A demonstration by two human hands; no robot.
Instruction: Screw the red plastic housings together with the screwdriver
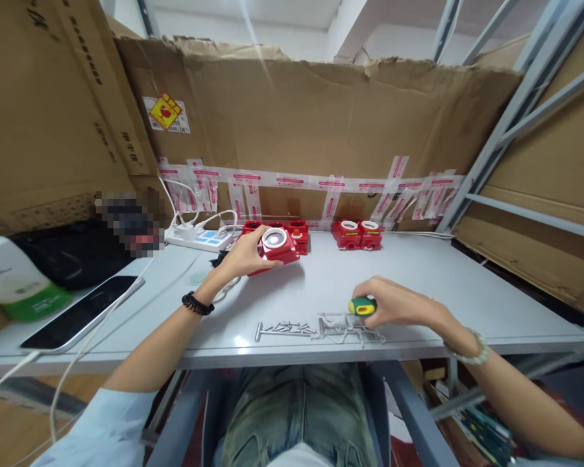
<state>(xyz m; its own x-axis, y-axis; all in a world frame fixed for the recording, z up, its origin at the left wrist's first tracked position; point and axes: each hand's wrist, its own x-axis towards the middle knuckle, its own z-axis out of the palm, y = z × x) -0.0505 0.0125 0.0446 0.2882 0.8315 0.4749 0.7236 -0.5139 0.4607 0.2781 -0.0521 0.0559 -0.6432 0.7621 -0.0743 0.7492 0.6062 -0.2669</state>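
Note:
My left hand (pixel 246 255) is closed around a red housing with a round white ring (pixel 285 250), tilted above the table at centre left. In my right hand (pixel 392 301) is a screwdriver with a green and yellow handle (pixel 363 307); its shaft is not clearly visible. Just below and to the left of that hand lie white strings (pixel 343 334), a metal T-shaped rod (pixel 285 333) and several small metal screws (pixel 292 325) near the table's front edge. More red housings (pixel 299 235) stand behind my left hand, partly hidden by it.
Two red housings with white rings (pixel 357 235) stand at the back of the grey table (pixel 433 279). A power strip (pixel 202 239) with white cables is at the back left. On the left lie a phone (pixel 85 311) and a green-white package (pixel 19 282). Cardboard (pixel 292 123) walls the back.

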